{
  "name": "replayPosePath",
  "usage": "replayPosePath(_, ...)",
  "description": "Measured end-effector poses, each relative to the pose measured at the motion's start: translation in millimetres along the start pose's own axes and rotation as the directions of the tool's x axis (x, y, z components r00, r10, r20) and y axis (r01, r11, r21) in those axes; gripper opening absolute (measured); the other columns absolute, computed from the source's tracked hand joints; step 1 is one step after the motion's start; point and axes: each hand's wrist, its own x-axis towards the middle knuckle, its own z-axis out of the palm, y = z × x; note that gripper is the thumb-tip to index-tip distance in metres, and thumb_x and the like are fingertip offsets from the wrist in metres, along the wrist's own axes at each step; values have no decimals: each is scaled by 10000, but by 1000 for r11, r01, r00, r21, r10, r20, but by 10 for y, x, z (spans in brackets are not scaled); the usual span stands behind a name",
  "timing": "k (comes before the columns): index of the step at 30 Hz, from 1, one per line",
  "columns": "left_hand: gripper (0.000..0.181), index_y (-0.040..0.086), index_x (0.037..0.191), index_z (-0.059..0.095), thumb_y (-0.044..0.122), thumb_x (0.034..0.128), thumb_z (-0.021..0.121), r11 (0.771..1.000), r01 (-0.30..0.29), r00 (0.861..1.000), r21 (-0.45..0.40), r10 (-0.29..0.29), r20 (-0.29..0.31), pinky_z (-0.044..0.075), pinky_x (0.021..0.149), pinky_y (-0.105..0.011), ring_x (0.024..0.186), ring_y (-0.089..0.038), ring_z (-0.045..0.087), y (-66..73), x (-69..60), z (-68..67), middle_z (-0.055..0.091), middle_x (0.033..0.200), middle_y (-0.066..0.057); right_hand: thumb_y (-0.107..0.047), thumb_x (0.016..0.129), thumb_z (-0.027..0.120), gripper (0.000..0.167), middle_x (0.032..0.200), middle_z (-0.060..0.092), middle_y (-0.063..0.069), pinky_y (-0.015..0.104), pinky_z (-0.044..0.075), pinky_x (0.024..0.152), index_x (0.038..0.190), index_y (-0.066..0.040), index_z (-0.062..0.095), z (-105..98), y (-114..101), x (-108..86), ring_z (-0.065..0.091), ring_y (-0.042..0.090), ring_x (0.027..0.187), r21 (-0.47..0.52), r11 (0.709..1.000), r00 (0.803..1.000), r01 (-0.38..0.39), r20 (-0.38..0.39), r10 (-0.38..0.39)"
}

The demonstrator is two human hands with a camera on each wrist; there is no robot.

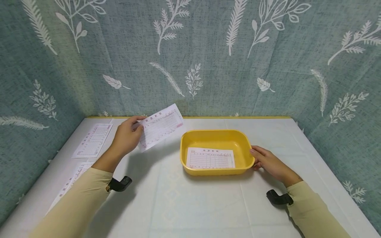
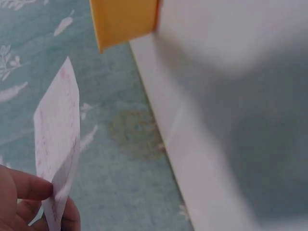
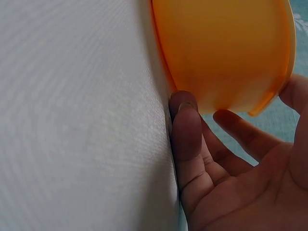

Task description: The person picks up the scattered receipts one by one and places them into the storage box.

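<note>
Between the thumb and fingers of my left hand (image 1: 126,135) is a printed receipt slip (image 1: 162,127), raised above the table and tilted, its right end higher. In the left wrist view the slip (image 2: 58,130) is seen nearly edge-on, bowed where the fingers pinch it. My right hand (image 1: 269,163) holds the right end of a yellow plastic basin (image 1: 215,172), thumb at the rim and fingers against the outer wall, as the right wrist view of the basin (image 3: 226,53) shows. Another receipt slip (image 1: 210,158) lies face up inside the basin.
On the table's left side lie a receipt slip (image 1: 93,140) and, nearer, more paper (image 1: 72,178) partly covered by the left forearm. The white-covered table (image 1: 178,211) ends at a patterned green cloth (image 1: 208,72) behind and at both sides.
</note>
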Motion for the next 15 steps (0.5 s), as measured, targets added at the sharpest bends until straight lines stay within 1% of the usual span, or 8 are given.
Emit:
replayPosePath(6, 386, 90, 1403, 545, 124, 1031, 447, 1000, -7, 999, -30, 8, 31, 502, 978, -526, 1306, -373, 560, 130, 36, 122, 539, 1450, -212, -470, 1063, 404, 686, 1021, 627, 107, 275, 552, 773, 1549, -3, 276, -8, 6, 8, 615, 159, 840, 5, 1000, 1000, 3, -4, -3)
replayPosePath(10, 369, 98, 1377, 569, 123, 1025, 460, 998, -44, 998, -36, 46, 38, 520, 944, -504, 1258, -348, 599, 203, 67, 234, 566, 1424, -195, -472, 1062, 405, 686, 1003, 627, 99, 274, 550, 771, 1548, -4, 278, -14, 8, 8, 615, 158, 831, 3, 1000, 1000, 2, -8, -2)
replayPosePath(15, 362, 103, 1365, 585, 116, 1022, 469, 995, -89, 994, -39, 91, 68, 554, 829, -433, 1102, -308, 678, 306, 80, 374, 636, 1333, -176, -469, 1063, 402, 681, 981, 626, 89, 275, 547, 772, 1545, -3, 282, -8, 18, 11, 613, 157, 827, 8, 1000, 1000, 0, -5, 0)
